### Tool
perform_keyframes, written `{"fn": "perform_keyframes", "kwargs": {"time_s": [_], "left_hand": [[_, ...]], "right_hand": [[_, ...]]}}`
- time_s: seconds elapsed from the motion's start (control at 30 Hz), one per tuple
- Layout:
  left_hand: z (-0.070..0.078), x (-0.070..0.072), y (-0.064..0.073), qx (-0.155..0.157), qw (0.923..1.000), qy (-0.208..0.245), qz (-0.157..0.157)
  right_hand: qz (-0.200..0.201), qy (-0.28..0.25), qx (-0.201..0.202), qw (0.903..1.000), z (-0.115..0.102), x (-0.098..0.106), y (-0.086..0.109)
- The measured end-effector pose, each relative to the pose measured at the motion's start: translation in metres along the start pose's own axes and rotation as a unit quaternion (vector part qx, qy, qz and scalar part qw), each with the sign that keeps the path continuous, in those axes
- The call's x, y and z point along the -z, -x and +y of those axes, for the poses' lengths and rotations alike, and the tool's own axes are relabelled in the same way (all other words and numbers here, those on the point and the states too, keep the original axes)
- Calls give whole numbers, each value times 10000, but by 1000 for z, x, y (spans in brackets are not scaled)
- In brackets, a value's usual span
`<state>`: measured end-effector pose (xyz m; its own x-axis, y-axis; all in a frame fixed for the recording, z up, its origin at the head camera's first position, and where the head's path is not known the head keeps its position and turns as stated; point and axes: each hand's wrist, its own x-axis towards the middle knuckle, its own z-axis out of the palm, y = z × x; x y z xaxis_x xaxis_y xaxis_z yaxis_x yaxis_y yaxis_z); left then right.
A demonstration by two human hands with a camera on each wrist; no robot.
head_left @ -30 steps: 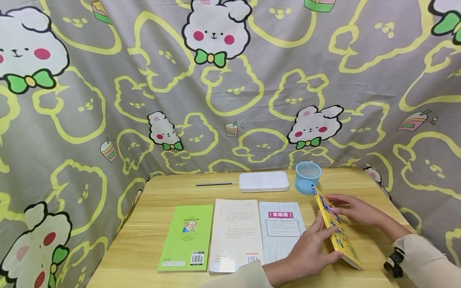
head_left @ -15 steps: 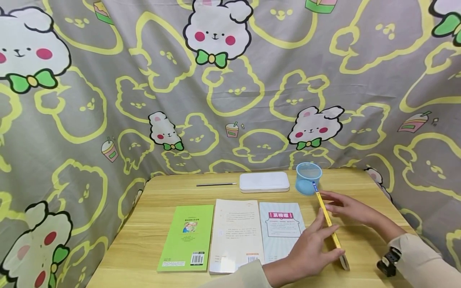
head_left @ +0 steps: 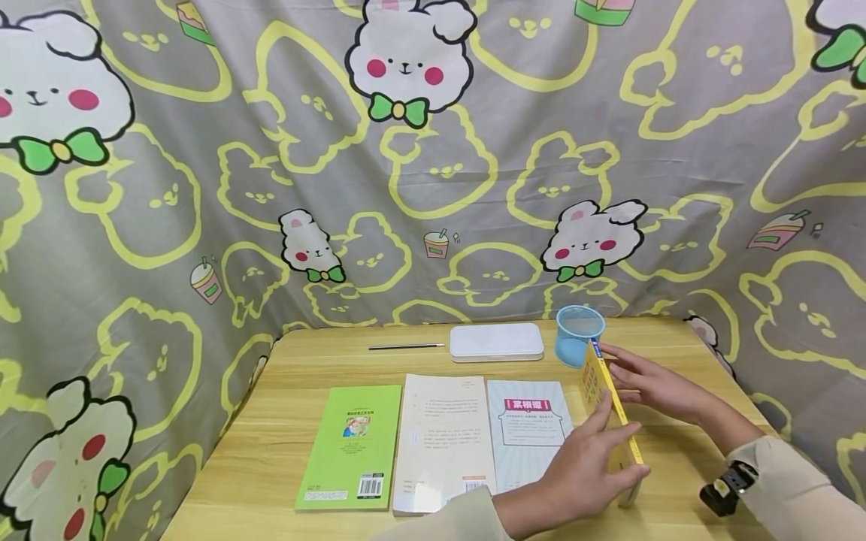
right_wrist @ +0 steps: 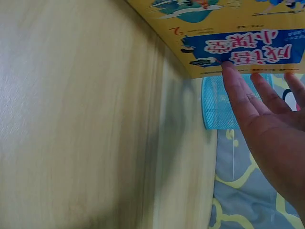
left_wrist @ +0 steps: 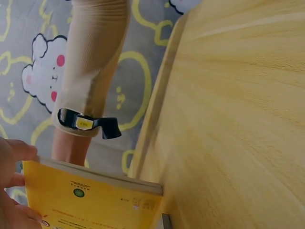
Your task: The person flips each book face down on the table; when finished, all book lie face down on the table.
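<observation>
A yellow book (head_left: 595, 383) stands on its long edge at the right of the table, spine up, its plain back cover partly showing in the head view. My left hand (head_left: 575, 473) grips the book's upper edge from the near left side, fingertips over the spine. My right hand (head_left: 659, 387) is on the book's other side near its far end, fingers extended. In the right wrist view its fingertips (right_wrist: 228, 67) touch the colourful front cover, by a blue title band. The left wrist view shows the yellow back cover (left_wrist: 90, 195) and pale page edges.
A green book (head_left: 352, 458), a cream book (head_left: 446, 443) and a light blue book (head_left: 528, 398) lie side by side. Behind them are a dark pencil (head_left: 406, 346), a white case (head_left: 496, 342) and a blue mesh cup (head_left: 571, 349), close to the yellow book's far end.
The yellow book has swung from leaning left, with its front cover visible, to showing its back cover. Its lower edge moved left. The right hand shifted slightly left; the left hand stayed nearly still.
</observation>
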<state>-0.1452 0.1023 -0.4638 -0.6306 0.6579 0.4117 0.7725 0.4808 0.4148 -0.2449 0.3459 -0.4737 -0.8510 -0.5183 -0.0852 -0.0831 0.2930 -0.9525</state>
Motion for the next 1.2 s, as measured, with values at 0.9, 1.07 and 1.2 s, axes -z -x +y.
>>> {"fn": "perform_keyframes", "kwargs": {"time_s": [0.9, 1.07, 1.2], "left_hand": [[-3, -11, -2, 196, 9968, -157, -756], [-9, -18, 1, 592, 9910, -63, -1197], [-12, -24, 4, 815, 9850, -74, -1520]], "right_hand": [[-287, -745, -307, 9963, -11, 17, 7], [-280, -835, -276, 9957, -9, 22, 8], [-256, -849, -250, 9957, -7, 26, 10]]}}
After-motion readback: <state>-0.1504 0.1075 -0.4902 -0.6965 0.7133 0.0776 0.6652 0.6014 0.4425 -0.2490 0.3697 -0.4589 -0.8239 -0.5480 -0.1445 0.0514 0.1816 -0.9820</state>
